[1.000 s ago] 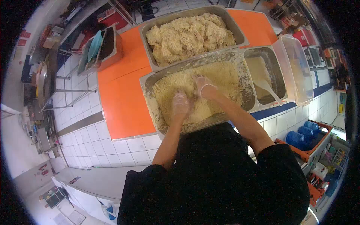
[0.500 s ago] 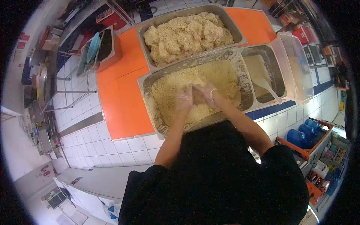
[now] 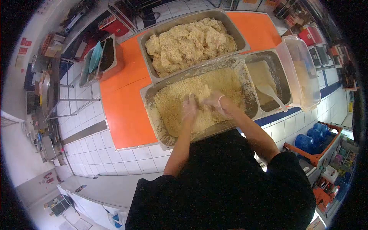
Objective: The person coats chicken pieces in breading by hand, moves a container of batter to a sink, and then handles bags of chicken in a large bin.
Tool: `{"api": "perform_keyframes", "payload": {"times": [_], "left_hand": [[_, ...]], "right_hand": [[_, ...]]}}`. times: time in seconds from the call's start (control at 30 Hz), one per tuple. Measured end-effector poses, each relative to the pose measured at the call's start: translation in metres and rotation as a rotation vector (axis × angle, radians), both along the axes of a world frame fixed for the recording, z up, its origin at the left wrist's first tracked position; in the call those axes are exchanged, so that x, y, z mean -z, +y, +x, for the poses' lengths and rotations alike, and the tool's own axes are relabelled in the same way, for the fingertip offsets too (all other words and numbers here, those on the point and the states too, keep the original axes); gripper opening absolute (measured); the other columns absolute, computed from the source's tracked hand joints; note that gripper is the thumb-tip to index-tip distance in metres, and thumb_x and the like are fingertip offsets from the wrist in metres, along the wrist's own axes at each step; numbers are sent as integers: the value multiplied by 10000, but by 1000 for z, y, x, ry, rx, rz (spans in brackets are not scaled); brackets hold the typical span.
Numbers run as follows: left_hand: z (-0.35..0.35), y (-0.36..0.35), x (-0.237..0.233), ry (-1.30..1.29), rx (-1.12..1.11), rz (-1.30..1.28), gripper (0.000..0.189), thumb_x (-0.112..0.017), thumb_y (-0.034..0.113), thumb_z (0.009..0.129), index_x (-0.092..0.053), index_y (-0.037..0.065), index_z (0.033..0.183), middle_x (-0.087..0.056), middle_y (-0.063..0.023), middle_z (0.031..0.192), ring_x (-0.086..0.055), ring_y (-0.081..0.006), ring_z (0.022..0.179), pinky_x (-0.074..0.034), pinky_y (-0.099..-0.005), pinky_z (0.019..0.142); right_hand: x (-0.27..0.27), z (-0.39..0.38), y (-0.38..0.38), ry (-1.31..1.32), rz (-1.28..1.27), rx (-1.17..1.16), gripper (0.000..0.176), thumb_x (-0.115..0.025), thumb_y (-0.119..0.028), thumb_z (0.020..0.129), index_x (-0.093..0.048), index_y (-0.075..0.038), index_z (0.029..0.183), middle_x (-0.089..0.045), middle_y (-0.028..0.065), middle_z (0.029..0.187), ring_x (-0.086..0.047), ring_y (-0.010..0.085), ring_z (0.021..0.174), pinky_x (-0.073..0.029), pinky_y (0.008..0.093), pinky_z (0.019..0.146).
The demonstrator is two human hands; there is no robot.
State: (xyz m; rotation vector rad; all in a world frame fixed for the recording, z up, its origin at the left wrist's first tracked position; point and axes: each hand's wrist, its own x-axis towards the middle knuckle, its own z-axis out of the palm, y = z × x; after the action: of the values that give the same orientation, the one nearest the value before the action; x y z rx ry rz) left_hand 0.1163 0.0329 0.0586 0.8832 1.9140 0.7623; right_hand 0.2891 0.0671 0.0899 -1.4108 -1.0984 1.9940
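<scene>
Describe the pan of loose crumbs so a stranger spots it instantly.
Find the orange table; at its near edge, by the person in black, lies a wide metal pan. Unlike the heaped pan beyond and the small pan at right, it holds yellowish crumbs, with the left hand and right hand over them.

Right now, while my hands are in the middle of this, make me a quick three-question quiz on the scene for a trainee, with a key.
1. Multiple choice: the left hand and right hand are in or over which container? A, the clear plastic bin; B, the crumb tray; C, neither.
2. True or false: the far tray stands bare.
3. Open: what rests in the small metal pan beside the crumb tray, along with its pale contents?

Key:
1. B.
2. False: lumpy coated pieces are heaped in it.
3. A white utensil.
</scene>
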Motion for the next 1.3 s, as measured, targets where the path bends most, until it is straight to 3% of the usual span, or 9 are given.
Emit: {"api": "perform_keyframes", "payload": {"times": [0.13,0.2,0.33,0.4,0.5,0.6,0.8,0.9,1.3], "left_hand": [[-20,1,22,-74,142,11,555,-432,512,993,-571,67,1294,-684,-160,1149,-623,-329,1091,-452,-427,911],[-18,2,-10,-445,184,13,577,-411,532,997,-599,57,1266,-688,-152,1091,-626,-325,1027,-445,-423,889],[-28,4,36,-4,502,16,489,-487,375,1019,-475,55,1388,-657,-110,1209,-639,-218,991,-510,-347,875],[-24,9,52,-108,409,-188,473,-505,339,1016,-454,78,1408,-659,-98,1205,-639,-209,986,-525,-365,859],[-19,4,72,-247,253,-162,464,-536,321,1004,-447,102,1403,-668,-79,1178,-635,-197,933,-536,-373,798],[-12,4,33,-454,145,-28,405,-512,388,1005,-528,85,1274,-680,-126,980,-641,-180,929,-489,-332,797],[-12,8,33,-551,124,6,333,-504,279,1028,-458,189,1345,-660,-32,956,-634,-163,913,-507,-302,811],[-14,6,26,-509,166,16,323,-512,268,1026,-467,188,1336,-656,-23,988,-622,-155,911,-504,-289,785],[-10,8,27,-569,120,37,295,-536,219,1014,-494,147,1297,-663,-51,995,-615,-138,881,-504,-298,748]], "right_hand": [[-49,32,28,-582,458,-497,459,-724,-269,875,-573,14,1204,-644,86,1046,-600,185,873,-510,350,742],[-84,38,52,-460,537,-610,533,-753,-280,848,-556,-8,1262,-641,115,1056,-605,205,907,-510,360,789],[-155,27,102,-465,632,-666,618,-766,-295,832,-524,-61,1350,-638,129,1051,-611,228,966,-497,353,875],[-191,15,138,-551,675,-767,660,-770,-297,826,-497,-67,1382,-641,126,1069,-615,252,994,-499,363,886],[-188,16,201,-868,818,-874,725,-773,-319,823,-456,-51,1417,-610,163,1181,-588,275,1081,-484,395,926],[-205,26,247,-493,413,-766,816,-787,-367,796,-418,-19,1436,-565,216,1263,-552,300,1150,-461,453,965],[-132,42,346,-845,634,-825,814,-777,-289,783,-398,10,1438,-592,249,1244,-642,314,982,-553,468,743],[-97,24,389,-1462,493,-1547,748,-744,-214,802,-399,25,1421,-577,254,1287,-660,320,980,-564,448,689],[-66,-42,280,-1343,872,-743,474,-655,-135,864,-524,-2,1299,-611,217,1271,-623,342,1125,-542,433,872]]}}
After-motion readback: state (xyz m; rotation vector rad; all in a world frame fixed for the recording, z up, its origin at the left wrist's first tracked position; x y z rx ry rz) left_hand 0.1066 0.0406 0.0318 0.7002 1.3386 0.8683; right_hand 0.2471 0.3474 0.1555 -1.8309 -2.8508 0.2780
